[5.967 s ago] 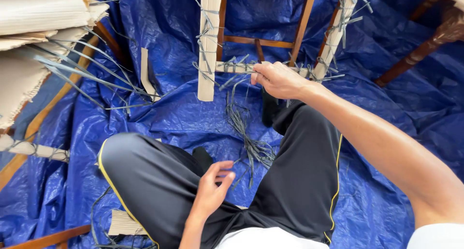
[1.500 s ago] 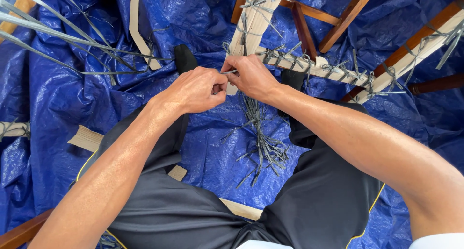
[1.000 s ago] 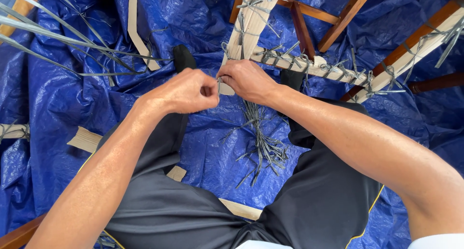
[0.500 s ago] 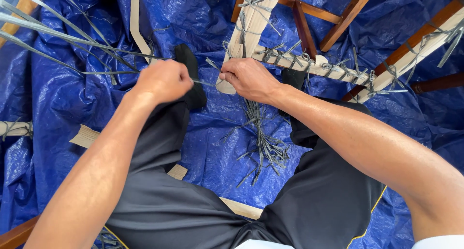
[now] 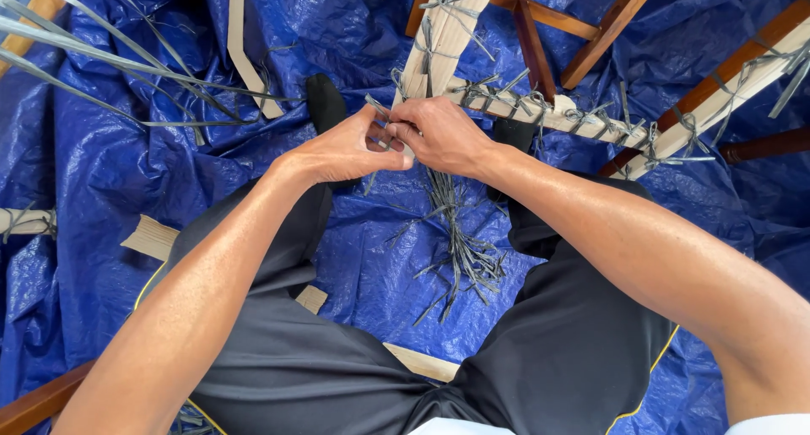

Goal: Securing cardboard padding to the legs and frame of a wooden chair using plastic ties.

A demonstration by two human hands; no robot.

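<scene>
My left hand (image 5: 342, 151) and my right hand (image 5: 440, 134) meet at the corner of a wooden chair frame (image 5: 540, 38) whose rails are wrapped in pale cardboard strips (image 5: 443, 38) bound by grey straps. Both hands pinch a thin grey strap (image 5: 381, 114) at the lower end of the upright cardboard-wrapped rail. A bundle of loose grey straps (image 5: 460, 249) lies on the blue tarp (image 5: 126, 182) between my legs, just below the hands.
Long grey straps (image 5: 101, 72) fan out from the upper left. A loose cardboard strip (image 5: 240, 51) lies on the tarp at top left, and cardboard pieces (image 5: 152, 237) poke out beside my left leg. Dark wooden chair legs (image 5: 764, 144) stand at the right.
My left hand had pulled a strap out to the left half a second ago; it has come back to the right and rejoined my right hand at the rail's end.
</scene>
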